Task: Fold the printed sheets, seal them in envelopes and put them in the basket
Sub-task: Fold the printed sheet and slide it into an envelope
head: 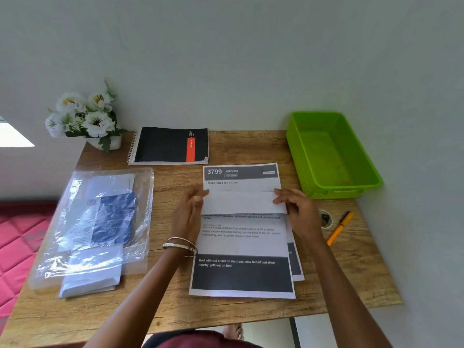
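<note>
Folded sheet [242, 197] lies flat across the middle of the bench [175, 305], spanning between both hands on top of the paper stack. My left hand [187, 214] pinches its left edge, thumb and fingers closed on the paper; my right hand [296, 209] pinches the right edge the same way, so each grip is grasping the sheet. Its lower part is turned up, plain white back showing, with a dark printed header band above the fold. Beneath it, printed sheets [242, 272]: at least two, thin white paper with dark blocks, the lower one offset to the right. Green basket [336, 189]: one, rectangular, perforated plastic, at the far right, near my right hand but apart from it. Envelopes [93, 280]: a white stack half out of one crinkled clear plastic bag [140, 197], well left; count unclear. One black spiral notebook [170, 146]; one orange pen [340, 228].
</note>
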The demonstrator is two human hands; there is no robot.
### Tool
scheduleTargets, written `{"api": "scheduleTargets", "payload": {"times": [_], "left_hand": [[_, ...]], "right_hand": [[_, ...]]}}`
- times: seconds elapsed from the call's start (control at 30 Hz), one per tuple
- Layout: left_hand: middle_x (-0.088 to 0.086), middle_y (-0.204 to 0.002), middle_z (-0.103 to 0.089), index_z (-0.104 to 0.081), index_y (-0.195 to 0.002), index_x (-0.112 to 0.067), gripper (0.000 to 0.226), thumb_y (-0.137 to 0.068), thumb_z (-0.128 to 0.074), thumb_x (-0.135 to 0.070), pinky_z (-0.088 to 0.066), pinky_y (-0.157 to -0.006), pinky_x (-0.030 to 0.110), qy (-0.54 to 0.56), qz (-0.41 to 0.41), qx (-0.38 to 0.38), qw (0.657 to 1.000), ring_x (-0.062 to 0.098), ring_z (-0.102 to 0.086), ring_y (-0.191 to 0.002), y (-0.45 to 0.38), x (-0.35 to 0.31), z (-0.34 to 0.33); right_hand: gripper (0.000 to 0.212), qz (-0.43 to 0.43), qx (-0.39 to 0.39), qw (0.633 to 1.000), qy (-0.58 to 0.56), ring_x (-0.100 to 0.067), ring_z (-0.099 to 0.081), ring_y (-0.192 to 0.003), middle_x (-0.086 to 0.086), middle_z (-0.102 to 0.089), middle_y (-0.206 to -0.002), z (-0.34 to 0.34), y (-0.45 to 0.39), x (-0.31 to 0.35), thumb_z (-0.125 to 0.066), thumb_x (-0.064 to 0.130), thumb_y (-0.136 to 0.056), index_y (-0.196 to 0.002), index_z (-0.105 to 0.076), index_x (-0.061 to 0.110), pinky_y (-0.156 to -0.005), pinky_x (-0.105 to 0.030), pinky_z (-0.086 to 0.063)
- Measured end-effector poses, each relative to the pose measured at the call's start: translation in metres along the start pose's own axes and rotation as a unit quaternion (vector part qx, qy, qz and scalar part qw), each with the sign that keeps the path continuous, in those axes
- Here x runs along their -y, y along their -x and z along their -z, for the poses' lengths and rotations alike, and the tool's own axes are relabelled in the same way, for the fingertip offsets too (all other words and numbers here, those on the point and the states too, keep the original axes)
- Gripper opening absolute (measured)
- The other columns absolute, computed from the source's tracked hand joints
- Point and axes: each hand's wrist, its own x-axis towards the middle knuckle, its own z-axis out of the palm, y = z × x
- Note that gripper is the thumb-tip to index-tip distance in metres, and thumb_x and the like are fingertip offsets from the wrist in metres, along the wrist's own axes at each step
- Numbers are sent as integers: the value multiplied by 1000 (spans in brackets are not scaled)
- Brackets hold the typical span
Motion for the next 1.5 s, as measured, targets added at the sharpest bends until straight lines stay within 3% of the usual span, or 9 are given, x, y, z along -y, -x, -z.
{"api": "scheduleTargets", "payload": {"times": [0.1,0.2,0.33,0.47,0.8,0.97,1.17,1.37,1.5], "left_hand": [[4,-141,-44,-57,-125,-16,50,-88,-46,-48,-41,-100,44,-150,-34,76,985,23,-43,-127,-3,11,-2],[11,-138,-48,-59,-122,-11,54,-83,-43,-45,-35,-104,52,-224,-70,92,968,34,-39,-130,-2,19,-9],[12,-131,-55,-64,-116,-7,53,-82,-43,-42,-40,-99,53,-246,-73,87,963,38,-45,-124,-2,16,-10],[12,-129,-56,-63,-115,-5,54,-83,-41,-42,-42,-96,56,-270,-74,97,955,39,-46,-124,-2,18,-11],[7,-133,-52,-57,-125,-14,53,-86,-37,-44,-36,-100,58,-217,-80,115,966,32,-41,-127,-2,18,-4],[-3,-150,-29,-38,-139,-25,67,-82,-19,-56,-5,-114,43,-271,-112,184,938,16,-12,-141,-1,26,4],[-12,-154,-3,-15,-147,-29,75,-79,-2,-59,0,-115,42,-356,-96,212,905,16,0,-144,5,21,3],[-11,-155,-2,-12,-147,-28,54,-97,-28,-43,1,-115,43,-359,-85,214,905,16,3,-144,6,20,0],[-13,-154,-3,-13,-146,-30,58,-92,-17,-48,2,-115,41,-340,-78,220,911,14,2,-144,6,21,2]], "right_hand": [[46,8,21,997,77,-11,-49,-121,-4,-69,-112,-6,-1,5,-42,-24,-75,-87,-72,9,-103,-25,-40],[41,54,58,986,149,-25,-53,-121,-10,-68,-116,-28,-3,24,-47,-16,-75,-99,-71,5,-105,-43,-39],[37,112,159,958,211,-24,-44,-132,-8,-56,-135,-66,2,45,-44,15,-90,-122,-61,8,-109,-36,-27],[41,118,163,944,261,-27,-42,-134,-9,-53,-138,-73,5,40,-43,21,-92,-127,-58,7,-110,-41,-28],[48,35,135,941,309,-34,-44,-131,-21,-52,-135,-27,8,8,-45,22,-90,-129,-52,-6,-112,-36,-17],[46,34,139,939,312,-35,-40,-134,-22,-46,-140,-29,4,10,-59,19,-91,-130,-50,-5,-112,-44,-28],[69,42,314,940,127,-11,-31,-134,3,-44,-144,-9,41,62,-67,52,-79,-138,-46,22,-113,-34,-25],[87,133,366,883,262,-14,-6,-143,8,-16,-157,-6,86,60,-66,59,-75,-148,-26,32,-115,-31,-6],[57,155,321,904,236,-12,-28,-134,7,-48,-140,-2,88,59,-59,51,-79,-131,-54,27,-111,-37,-19]]}}
